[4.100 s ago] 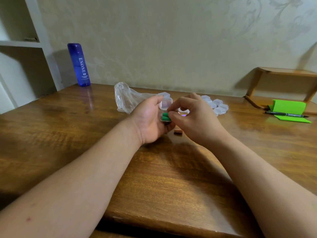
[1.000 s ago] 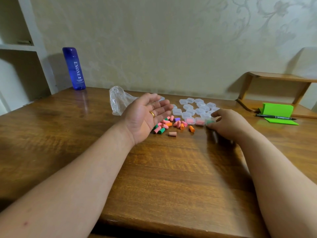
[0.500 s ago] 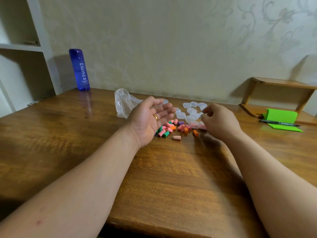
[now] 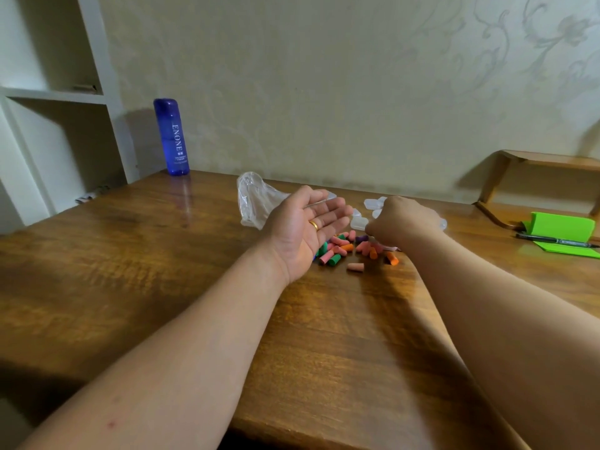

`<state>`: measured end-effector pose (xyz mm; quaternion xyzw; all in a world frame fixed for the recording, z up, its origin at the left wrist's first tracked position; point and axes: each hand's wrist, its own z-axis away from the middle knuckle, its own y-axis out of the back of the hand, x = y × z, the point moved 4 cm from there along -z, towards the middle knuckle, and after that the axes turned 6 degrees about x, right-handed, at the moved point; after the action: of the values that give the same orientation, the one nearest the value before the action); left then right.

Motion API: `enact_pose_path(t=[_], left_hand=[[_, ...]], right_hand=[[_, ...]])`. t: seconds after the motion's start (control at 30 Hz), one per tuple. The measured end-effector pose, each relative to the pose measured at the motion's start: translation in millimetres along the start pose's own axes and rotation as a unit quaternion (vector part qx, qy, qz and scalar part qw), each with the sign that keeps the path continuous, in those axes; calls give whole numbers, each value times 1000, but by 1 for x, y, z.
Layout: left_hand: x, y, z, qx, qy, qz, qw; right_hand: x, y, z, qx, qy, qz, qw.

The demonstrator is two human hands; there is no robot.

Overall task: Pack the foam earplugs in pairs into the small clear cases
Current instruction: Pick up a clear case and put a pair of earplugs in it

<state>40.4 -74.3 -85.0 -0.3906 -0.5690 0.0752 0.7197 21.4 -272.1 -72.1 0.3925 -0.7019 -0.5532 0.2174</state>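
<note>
Wooden table is backed by a patterned wall. Left hand is held palm-up, fingers straight, beside the scattered foam earplugs; right hand is curled over them, any pinch hidden. Clear cases are clustered just behind.

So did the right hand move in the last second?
Yes. The right hand moved left, past the rightmost orange foam earplug, towards the pile of coloured foam earplugs.
</note>
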Motion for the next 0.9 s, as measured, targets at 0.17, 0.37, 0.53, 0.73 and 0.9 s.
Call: enact_pose_path(t=[0.17,0.37,0.53,0.73,0.9], left_hand=[[-1,2,-2,-1,1,-3,1000],[-3,-2,-1,-6,-96,-260,961],[-8,-6,6,-62,-154,-391,905],[-11,-7,7,-80,-153,-398,901],[-13,-7,8,-104,-144,-403,898]], right_hand=[[8,22,5,46,-1,-178,983],[7,45,52,-61,-1,-586,808],[4,20,78,-112,9,-658,745],[13,12,73,-111,3,-664,740],[15,14,72,-106,9,-663,741]])
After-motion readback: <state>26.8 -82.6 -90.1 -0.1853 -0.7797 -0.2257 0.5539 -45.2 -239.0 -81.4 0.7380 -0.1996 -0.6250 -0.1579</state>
